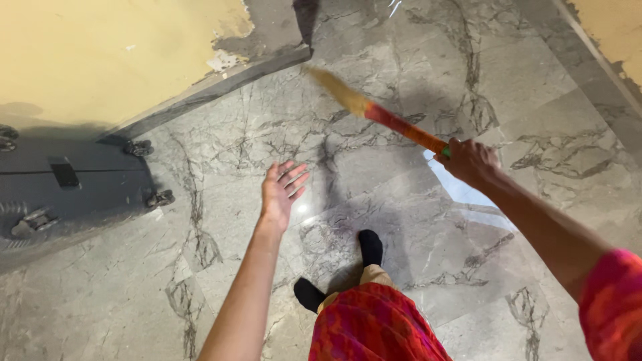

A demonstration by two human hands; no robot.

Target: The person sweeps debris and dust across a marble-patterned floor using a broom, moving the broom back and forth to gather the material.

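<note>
The grey veined marble floor fills nearly the whole view, glossy, with a bright patch of reflected light just below the right hand. At ten to eleven o'clock a pale yellow plastered wall rises, its paint chipped near the corner, with a dark grey stone skirting running along its foot. A second strip of the same yellow wall shows at one o'clock. At nine o'clock a dark grey hard-shell suitcase lies flat on the floor against the wall, its small black wheels pointing toward the centre; it takes up the floor on that side.

At six o'clock the person's red and orange patterned garment hangs over two feet in black socks, with a matching sleeve at the four o'clock edge.

The long-handled broom with a red and orange wrapped grip and straw-coloured bristles slants from centre right up toward twelve o'clock, blurred, its bristle end over the floor near the skirting's corner. The right hand at two o'clock is clenched round the lower end of the broom's grip. The left hand, near the centre, grasps nothing: its fingers are spread and loose above the floor, well apart from the broom and the suitcase.
</note>
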